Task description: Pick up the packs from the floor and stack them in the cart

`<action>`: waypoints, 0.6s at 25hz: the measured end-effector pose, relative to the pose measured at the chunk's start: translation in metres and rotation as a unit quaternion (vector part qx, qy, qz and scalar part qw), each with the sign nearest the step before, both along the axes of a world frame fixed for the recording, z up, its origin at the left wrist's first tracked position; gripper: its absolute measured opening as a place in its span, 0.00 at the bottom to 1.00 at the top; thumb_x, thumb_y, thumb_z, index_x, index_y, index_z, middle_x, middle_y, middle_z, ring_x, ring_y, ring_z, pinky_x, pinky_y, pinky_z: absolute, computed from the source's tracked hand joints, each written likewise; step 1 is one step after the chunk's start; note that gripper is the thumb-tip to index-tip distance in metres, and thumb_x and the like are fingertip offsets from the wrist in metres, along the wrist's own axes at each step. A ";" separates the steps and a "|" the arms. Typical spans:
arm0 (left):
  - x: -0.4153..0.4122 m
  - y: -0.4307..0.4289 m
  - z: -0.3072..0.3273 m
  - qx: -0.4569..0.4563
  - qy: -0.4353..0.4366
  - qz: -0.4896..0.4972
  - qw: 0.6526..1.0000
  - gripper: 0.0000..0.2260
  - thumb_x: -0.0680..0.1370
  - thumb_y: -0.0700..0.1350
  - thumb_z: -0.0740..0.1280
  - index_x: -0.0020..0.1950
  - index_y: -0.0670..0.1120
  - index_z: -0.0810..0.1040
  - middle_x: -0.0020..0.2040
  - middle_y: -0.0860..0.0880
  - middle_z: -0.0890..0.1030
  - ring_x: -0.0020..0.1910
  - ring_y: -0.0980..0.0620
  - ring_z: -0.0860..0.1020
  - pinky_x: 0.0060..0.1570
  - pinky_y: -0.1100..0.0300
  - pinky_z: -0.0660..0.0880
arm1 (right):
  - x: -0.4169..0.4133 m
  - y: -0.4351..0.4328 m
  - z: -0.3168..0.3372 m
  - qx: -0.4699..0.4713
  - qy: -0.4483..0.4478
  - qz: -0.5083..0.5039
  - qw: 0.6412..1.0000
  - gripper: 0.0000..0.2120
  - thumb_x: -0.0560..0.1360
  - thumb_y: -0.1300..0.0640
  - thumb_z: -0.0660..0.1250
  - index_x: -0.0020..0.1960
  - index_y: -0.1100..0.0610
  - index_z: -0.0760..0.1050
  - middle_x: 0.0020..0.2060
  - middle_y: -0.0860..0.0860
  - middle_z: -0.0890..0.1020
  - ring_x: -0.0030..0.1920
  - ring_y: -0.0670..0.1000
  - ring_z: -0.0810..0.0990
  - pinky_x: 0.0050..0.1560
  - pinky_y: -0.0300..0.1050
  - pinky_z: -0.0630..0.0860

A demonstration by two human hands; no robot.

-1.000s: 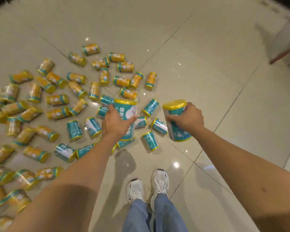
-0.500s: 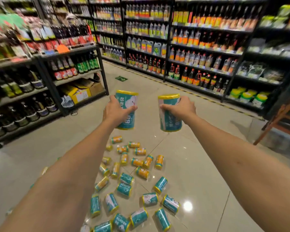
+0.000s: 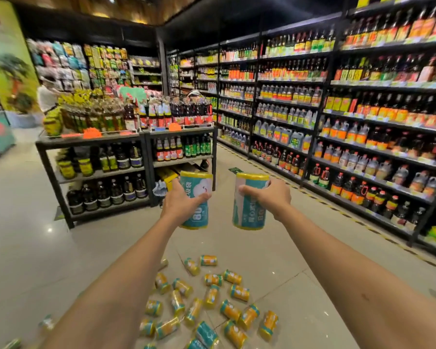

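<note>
Floor (image 3: 23,248): pale glossy tile, bare on the left side as far as the foot of the low display rack (image 3: 93,140), and bare on the right as far as the striped line (image 3: 337,210) that runs along the base of the tall shelving (image 3: 363,109).

Tall shelving: fills the right side, stocked with bottles from floor level upward. An open aisle runs between it and the right end of the low display rack, leading away toward the back wall.

Low display rack: left of centre, three tiers, bottles on each. Its right front corner post stands just behind the held packs as seen from the head camera. A green banner (image 3: 8,59) stands at the far left, and a person (image 3: 47,96) stands beyond the rack.

Scattered packs (image 3: 240,292): lying on their sides at the near middle of the floor, between the two forearms. Most are orange and a few are teal; some touch and others lie apart.

Left pack (image 3: 199,187): teal with a yellow top, upright, raised clear of the floor. The left hand (image 3: 180,204) wraps around its side.

Right pack (image 3: 247,217): the same kind, upright, near the left pack but not touching it. The right hand (image 3: 269,197) grips its upper half.
</note>
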State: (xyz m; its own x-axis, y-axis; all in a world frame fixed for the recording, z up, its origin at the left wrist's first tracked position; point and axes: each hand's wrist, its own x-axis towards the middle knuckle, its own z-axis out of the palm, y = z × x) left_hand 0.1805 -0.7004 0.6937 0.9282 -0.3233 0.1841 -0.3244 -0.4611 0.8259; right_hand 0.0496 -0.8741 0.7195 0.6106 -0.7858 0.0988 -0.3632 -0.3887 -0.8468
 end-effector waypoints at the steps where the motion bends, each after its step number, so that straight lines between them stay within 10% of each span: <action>1: 0.003 0.008 0.001 -0.001 0.002 0.026 1.000 0.28 0.67 0.59 0.75 0.55 0.49 0.63 0.57 0.46 0.76 0.56 0.45 0.77 0.54 0.50 0.75 | 0.013 0.003 0.001 0.004 -0.002 0.030 1.000 0.23 0.60 0.37 0.76 0.43 0.52 0.74 0.46 0.51 0.82 0.49 0.52 0.81 0.51 0.52 0.80; 7: -0.003 0.090 0.000 -0.036 0.016 0.195 0.980 0.29 0.68 0.56 0.75 0.60 0.46 0.65 0.59 0.45 0.76 0.57 0.45 0.77 0.55 0.50 0.76 | 0.080 0.046 -0.002 0.004 -0.002 0.194 0.981 0.21 0.60 0.38 0.77 0.41 0.52 0.75 0.45 0.51 0.83 0.48 0.52 0.81 0.51 0.53 0.80; 15: -0.109 0.275 -0.004 -0.036 0.017 0.490 0.871 0.32 0.68 0.58 0.74 0.63 0.43 0.66 0.61 0.44 0.77 0.58 0.42 0.76 0.54 0.51 0.75 | 0.104 0.228 -0.015 0.023 0.018 0.465 0.885 0.20 0.63 0.39 0.76 0.39 0.53 0.73 0.43 0.51 0.81 0.46 0.51 0.81 0.50 0.50 0.80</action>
State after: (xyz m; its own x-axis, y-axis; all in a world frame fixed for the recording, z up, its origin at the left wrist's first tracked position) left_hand 0.0717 -0.4258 0.6893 0.7578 0.6376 0.1383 0.2198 -0.4491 0.8660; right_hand 0.1537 -0.6461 0.7050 0.9973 0.0561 0.0478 0.0695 -0.4992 -0.8637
